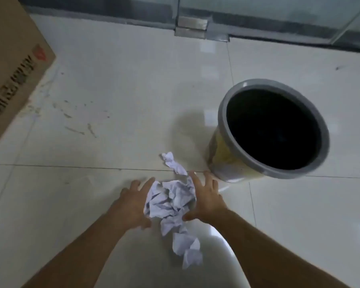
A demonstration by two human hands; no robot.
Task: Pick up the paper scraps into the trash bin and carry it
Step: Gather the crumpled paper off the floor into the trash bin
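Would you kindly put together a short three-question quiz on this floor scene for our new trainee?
1. True or false: the paper scraps are already inside the bin.
2. Where do the hands sit relative to the main pile? A) both on one side B) one on each side C) both on the bin
3. What stands at the far left of the floor?

Key
1. False: they lie on the floor, beside the upright bin.
2. B: left hand and right hand flank the pile, fingers spread.
3. A cardboard box.
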